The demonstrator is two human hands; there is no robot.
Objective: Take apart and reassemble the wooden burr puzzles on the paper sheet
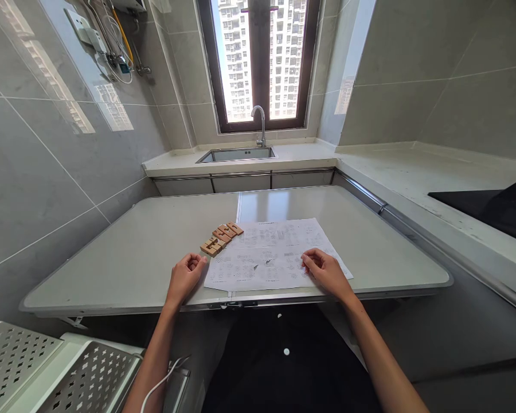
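Note:
My left hand (186, 275) rests at the table's near side, left of a printed white sheet (284, 275). Its fingers are curled in, with nothing visible in them. On the sheet's right part lies my right hand (323, 268), thumb and fingers loosely curled together, and no object shows in it. Several small flat wooden pieces (227, 230) with cut-out slots and some metal-coloured parts sit in a slanting row at the sheet's upper left edge, just beyond my left hand. Two tiny dark marks or bits show on the sheet's lower middle; I cannot tell which.
The pale folding table (124, 258) has a centre seam and a latch (238, 304) at its near edge. Behind it stand a counter with a sink (236, 155) and a faucet (261, 123). A black item (494, 206) lies on the right counter. A perforated rack (90, 378) is at lower left.

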